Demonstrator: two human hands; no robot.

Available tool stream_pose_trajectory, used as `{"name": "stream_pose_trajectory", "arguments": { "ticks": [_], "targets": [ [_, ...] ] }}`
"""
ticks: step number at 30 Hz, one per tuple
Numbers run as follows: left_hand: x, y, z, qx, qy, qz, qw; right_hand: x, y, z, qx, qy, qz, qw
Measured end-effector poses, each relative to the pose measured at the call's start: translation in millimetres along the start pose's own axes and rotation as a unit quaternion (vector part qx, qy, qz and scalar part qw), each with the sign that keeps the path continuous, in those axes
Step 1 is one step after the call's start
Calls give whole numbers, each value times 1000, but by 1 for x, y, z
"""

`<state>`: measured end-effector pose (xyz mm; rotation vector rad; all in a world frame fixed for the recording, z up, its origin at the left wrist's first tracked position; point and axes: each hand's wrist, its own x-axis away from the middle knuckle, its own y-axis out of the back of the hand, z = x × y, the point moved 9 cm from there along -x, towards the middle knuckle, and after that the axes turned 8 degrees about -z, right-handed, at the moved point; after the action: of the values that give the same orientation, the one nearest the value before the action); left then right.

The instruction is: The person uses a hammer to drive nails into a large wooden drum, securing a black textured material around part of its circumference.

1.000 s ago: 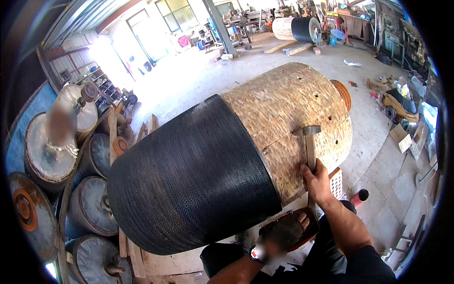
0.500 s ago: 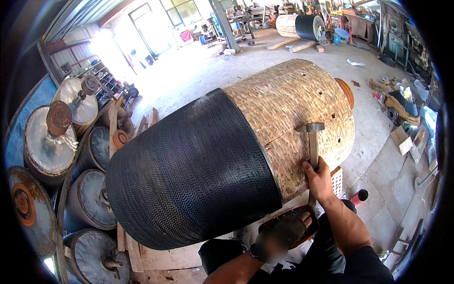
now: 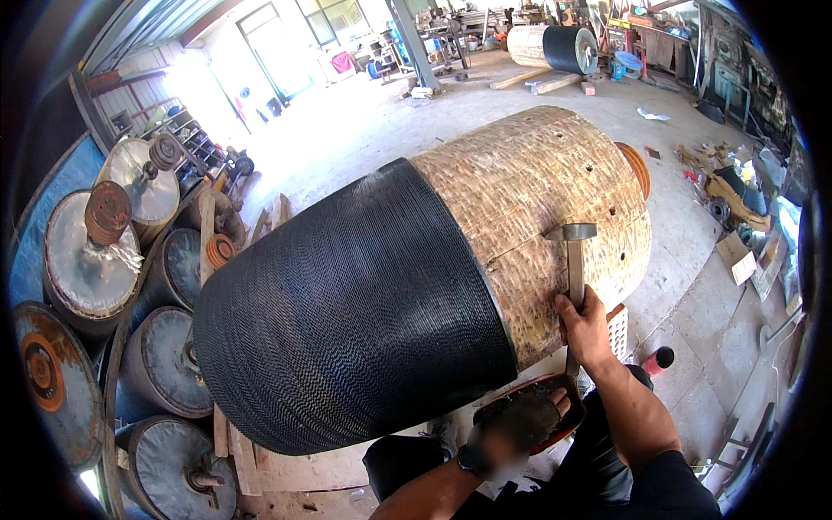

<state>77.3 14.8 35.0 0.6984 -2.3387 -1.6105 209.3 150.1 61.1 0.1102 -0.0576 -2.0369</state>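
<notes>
- The right hand [image 3: 586, 328] was clamped around the handle of a hammer [image 3: 575, 263], its thumb lying along the wood.
- The hammer stood upright in the view, head uppermost, in front of the drum's bare side; I cannot tell whether the head touched it.
- The left hand [image 3: 518, 431] was over a tray [image 3: 555, 440] with a reddish rim and dark contents; blur covered much of it, so I cannot tell whether its fingers were closed on anything.
- A dark band [image 3: 472, 460] circled the left wrist.
- The big drum [image 3: 537, 186] lay on its side before the person, its left part under a black, finely ridged covering [image 3: 347, 312], its right part bare, rough and tan with a row of dark holes.
- An orange grooved wheel [image 3: 634, 172] showed at the drum's far right end.
- A white crate [image 3: 618, 333] and a pinkish-red can [image 3: 659, 360] were near the right forearm.
- More rollers [image 3: 165, 364] were crowded together at the left.
- A second, partly black drum [image 3: 530, 47] lay across the room near a blue fan [image 3: 626, 62].
</notes>
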Motion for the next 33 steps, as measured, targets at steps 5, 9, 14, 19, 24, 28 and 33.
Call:
{"name": "stream_pose_trajectory", "arguments": {
  "ticks": [5,9,14,19,24,28,33],
  "targets": [
    [1,10,-4,-11,-9,-13,1000,-2,1,-2,-2,17,-9,1000],
    [4,1,-1,-15,-12,-46,999,-2,0,-2,-6,20,-9,1000],
    [3,-7,3,-37,-15,-15,999,-4,1,-6,6,37,-18,999],
    [1,-21,9,-27,-13,-23,999,-5,1,-8,1,30,-18,999],
    [-1,-5,2,-24,0,23,999,-3,3,1,15,56,-25,998],
    [-16,16,-6,-23,25,78,996,1,2,6,10,29,-17,999],
    [-16,4,-2,-48,-17,31,998,0,0,0,-11,8,-1,1000]
  ]
}}
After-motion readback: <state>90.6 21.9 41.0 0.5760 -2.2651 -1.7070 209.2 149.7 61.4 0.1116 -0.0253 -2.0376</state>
